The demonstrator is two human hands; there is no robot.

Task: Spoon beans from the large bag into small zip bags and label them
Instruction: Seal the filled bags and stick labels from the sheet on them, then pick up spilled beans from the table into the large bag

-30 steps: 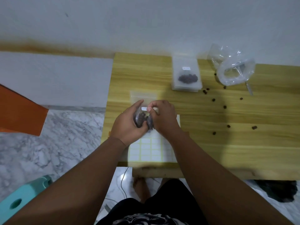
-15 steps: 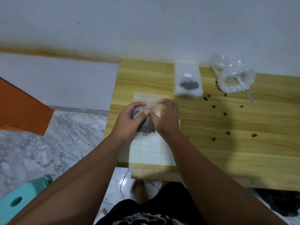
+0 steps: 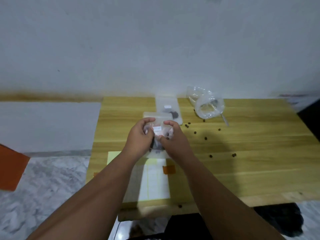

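Both hands hold one small zip bag [image 3: 158, 135] of dark beans above the wooden table [image 3: 242, 161]; a white label sits on its front. My left hand [image 3: 140, 135] grips its left side and my right hand [image 3: 173, 137] pinches its right side. Behind it lies a stack of empty zip bags [image 3: 155, 115], and a filled, labelled small bag [image 3: 168, 108] lies further back. The large clear bag [image 3: 207, 105] sits open at the back right with a spoon handle [image 3: 225, 120] poking out. The label sheet [image 3: 154, 179] lies under my forearms.
Several loose beans [image 3: 206, 138] are scattered on the table right of my hands, one near the front edge [image 3: 180, 206]. An orange board [image 3: 12, 170] leans at the left over the marble floor [image 3: 43, 187]. The white wall runs behind the table.
My hands have carried the small bag away from me toward the stack of empty bags, and the view has tilted up. The label now faces me on the bag.
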